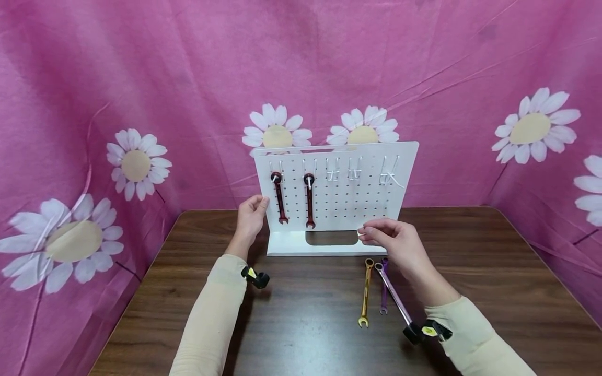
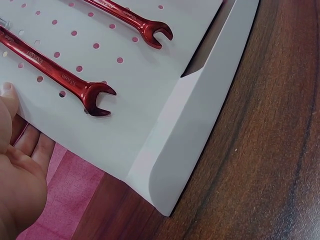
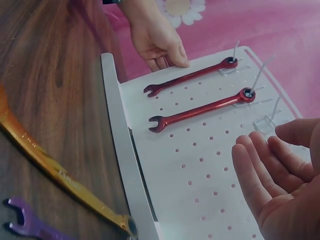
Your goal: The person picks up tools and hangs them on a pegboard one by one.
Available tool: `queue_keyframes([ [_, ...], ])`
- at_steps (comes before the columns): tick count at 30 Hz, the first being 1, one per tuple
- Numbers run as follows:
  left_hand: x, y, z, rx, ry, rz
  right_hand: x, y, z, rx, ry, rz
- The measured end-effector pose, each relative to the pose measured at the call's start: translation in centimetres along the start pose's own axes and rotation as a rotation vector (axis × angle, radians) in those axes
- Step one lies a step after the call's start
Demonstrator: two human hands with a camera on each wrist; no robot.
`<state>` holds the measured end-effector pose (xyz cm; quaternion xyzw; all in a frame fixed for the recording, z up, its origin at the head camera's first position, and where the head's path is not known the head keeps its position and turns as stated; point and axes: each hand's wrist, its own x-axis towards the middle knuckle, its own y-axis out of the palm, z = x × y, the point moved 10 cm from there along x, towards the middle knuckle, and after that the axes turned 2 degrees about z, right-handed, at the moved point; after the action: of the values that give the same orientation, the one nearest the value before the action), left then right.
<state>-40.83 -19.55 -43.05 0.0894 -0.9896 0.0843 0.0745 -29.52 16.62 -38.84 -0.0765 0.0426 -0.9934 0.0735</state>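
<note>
A white pegboard stands upright on its base, with two red wrenches hanging from hooks: one red wrench near the left edge, the other red wrench beside it. My left hand holds the board's left edge, thumb in front and fingers behind, as the left wrist view shows. In front of the board's lower right part is my right hand, holding nothing, its fingers loosely bent. Below it on the table lie a gold wrench, a purple wrench and a silver wrench.
Further right on the board are bare wire hooks: a left hook, a middle hook and a slanted right hook. The board stands toward the back of the brown wooden table. A pink flowered cloth hangs behind.
</note>
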Motion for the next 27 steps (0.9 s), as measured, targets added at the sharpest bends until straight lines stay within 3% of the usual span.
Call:
queue_keyframes([
  [9, 0.2, 0.0, -0.1, 0.019, -0.011, -0.001, -1.7, -1.2, -0.7, -0.053, 0.050, -0.011],
  [27, -0.2, 0.1, -0.3, -0.003, 0.011, -0.005, -4.9, -2.9, -3.1, -0.120, 0.119, 0.046],
])
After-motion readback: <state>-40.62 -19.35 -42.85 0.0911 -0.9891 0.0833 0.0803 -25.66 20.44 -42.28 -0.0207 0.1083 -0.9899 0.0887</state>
